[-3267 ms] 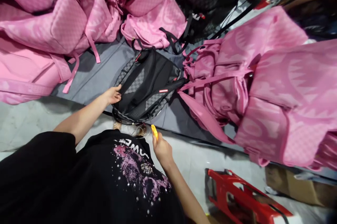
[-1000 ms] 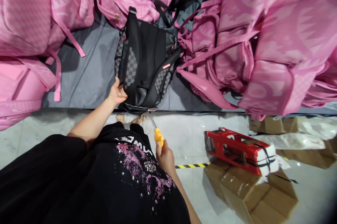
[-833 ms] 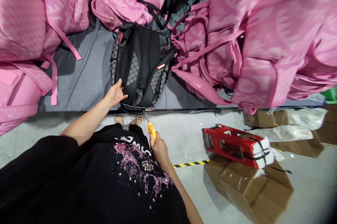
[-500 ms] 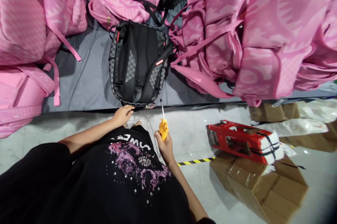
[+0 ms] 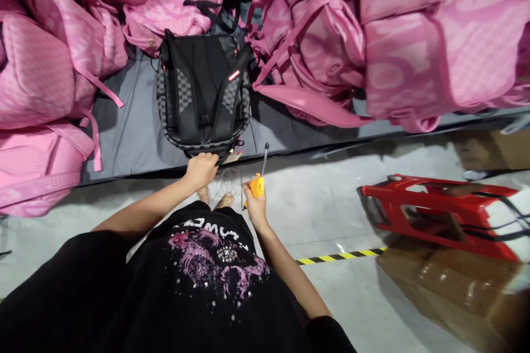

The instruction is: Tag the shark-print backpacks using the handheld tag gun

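A black and grey checkered backpack [image 5: 207, 93] lies on the grey-covered table with its shoulder straps facing up. At the edge nearest me, my left hand [image 5: 201, 169] is closed on the backpack, fingers curled at its rim. A small tag [image 5: 234, 157] hangs beside those fingers. My right hand [image 5: 255, 206] is wrapped round a yellow long-stemmed lighter [image 5: 257, 185]. Its metal stem points up and away from me, with a dark tip near the table edge, apart from the backpack. An orange-and-black end shows below this hand; I cannot tell what it belongs to.
Pink backpacks crowd both sides, including a left pile [image 5: 37, 71] and a right pile [image 5: 406, 60]. To the right, a red plastic stool [image 5: 430, 215] rests on a cardboard box [image 5: 447, 281]. Yellow-black tape [image 5: 343, 257] crosses the floor. Thin loops hang or lie near my feet.
My left hand has moved forward from beside the backpack's near edge and closed on it. The lighter has risen slightly, stem tilted more to the right. The view has shifted.
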`<state>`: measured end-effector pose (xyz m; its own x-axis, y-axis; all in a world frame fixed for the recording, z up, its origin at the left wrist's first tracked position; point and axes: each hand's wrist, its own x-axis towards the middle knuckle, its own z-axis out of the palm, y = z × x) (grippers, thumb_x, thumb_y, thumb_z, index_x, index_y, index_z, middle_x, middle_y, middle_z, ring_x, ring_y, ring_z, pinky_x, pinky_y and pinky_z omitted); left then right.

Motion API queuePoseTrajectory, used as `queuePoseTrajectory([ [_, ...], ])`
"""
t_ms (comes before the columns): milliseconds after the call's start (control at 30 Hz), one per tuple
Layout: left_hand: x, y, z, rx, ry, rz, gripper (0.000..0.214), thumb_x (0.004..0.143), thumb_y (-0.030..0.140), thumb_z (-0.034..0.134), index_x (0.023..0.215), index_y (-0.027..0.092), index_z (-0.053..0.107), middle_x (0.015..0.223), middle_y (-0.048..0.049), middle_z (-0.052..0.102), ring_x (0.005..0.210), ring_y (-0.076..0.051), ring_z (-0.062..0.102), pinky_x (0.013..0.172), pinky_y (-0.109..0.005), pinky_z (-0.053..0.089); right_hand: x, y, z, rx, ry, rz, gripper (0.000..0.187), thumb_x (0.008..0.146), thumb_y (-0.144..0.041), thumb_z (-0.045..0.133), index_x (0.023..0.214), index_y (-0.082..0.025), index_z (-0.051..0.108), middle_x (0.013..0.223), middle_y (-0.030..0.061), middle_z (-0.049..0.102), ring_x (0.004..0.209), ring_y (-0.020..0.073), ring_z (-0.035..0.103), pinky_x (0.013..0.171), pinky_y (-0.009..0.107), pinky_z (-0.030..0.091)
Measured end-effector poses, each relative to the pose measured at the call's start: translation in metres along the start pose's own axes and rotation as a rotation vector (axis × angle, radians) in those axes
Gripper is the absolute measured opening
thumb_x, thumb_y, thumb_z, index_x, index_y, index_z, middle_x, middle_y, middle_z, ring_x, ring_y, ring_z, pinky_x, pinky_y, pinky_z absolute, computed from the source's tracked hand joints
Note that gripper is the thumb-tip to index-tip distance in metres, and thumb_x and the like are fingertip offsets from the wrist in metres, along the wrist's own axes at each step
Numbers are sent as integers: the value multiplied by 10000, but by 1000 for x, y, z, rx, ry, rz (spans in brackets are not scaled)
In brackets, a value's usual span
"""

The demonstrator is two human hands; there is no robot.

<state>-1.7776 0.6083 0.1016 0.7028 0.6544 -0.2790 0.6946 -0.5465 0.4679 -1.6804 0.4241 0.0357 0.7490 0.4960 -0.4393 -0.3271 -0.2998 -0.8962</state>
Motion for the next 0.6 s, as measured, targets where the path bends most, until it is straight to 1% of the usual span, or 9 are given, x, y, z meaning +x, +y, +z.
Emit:
queuePoseTrajectory([
  [67, 1, 28, -12, 190, 62, 127, 153, 867, 164, 535, 963, 196, 650, 1070, -154, 657, 1086, -318, 561, 867, -411, 443, 9, -1, 1, 53, 5, -18, 447, 691, -485, 648, 978, -159, 548, 916, 59, 625, 850, 189, 608, 891, 358, 510],
  [133, 3, 51, -23, 346, 159, 238, 192, 889, 159, 494, 1000, 191, 648, 1229, -158, 629, 1124, -314, 550, 846, -419, 444, 20, -4, 5, 108, 21, -61, 478, 720, -485, 622, 1055, -151, 550, 979, 75, 633, 899, 190, 618, 929, 364, 500],
  [200, 10, 68, -33, 398, 279, 301, 144, 896, 217, 538, 989, 202, 646, 1413, -132, 540, 1246, -343, 495, 937, -470, 413, 32, -9, 10, 163, 52, -130, 444, 745, -459, 595, 1057, -146, 555, 1007, 87, 638, 933, 191, 628, 957, 367, 491],
  [267, 21, 80, -44, 374, 380, 332, 112, 878, 273, 602, 959, 204, 636, 1489, -115, 481, 1349, -372, 419, 1040, -524, 338, 44, -17, 16, 215, 80, -189, 387, 754, -438, 583, 1008, -146, 558, 993, 88, 641, 931, 189, 640, 961, 359, 494],
  [300, 27, 85, -50, 340, 402, 336, 125, 868, 291, 625, 951, 197, 629, 1481, -123, 491, 1357, -375, 419, 1058, -528, 322, 50, -23, 19, 238, 87, -202, 372, 757, -438, 586, 990, -149, 556, 978, 83, 642, 917, 187, 645, 952, 352, 500],
  [333, 34, 90, -56, 299, 408, 334, 145, 862, 303, 638, 949, 188, 623, 1451, -136, 521, 1333, -368, 453, 1055, -514, 333, 56, -28, 22, 254, 91, -205, 369, 763, -447, 591, 984, -154, 555, 964, 75, 644, 900, 183, 646, 938, 344, 508],
  [400, 47, 99, -68, 222, 404, 332, 193, 858, 335, 649, 948, 167, 619, 1341, -151, 606, 1220, -333, 553, 1012, -455, 391, 67, -41, 26, 264, 96, -206, 370, 779, -475, 603, 979, -167, 558, 954, 64, 647, 881, 177, 642, 912, 333, 520],
  [500, 61, 109, -84, 172, 430, 344, 236, 852, 375, 651, 951, 162, 632, 1200, -119, 676, 1106, -280, 610, 979, -396, 435, 82, -57, 29, 321, 118, -238, 349, 792, -479, 619, 964, -180, 570, 936, 47, 654, 870, 173, 635, 898, 332, 524],
  [600, 68, 111, -91, 153, 461, 355, 199, 831, 352, 657, 923, 177, 634, 1128, -79, 692, 1046, -237, 626, 953, -363, 460, 96, -66, 26, 464, 148, -281, 309, 770, -431, 664, 937, -182, 588, 924, 39, 661, 863, 174, 642, 915, 350, 520],
])
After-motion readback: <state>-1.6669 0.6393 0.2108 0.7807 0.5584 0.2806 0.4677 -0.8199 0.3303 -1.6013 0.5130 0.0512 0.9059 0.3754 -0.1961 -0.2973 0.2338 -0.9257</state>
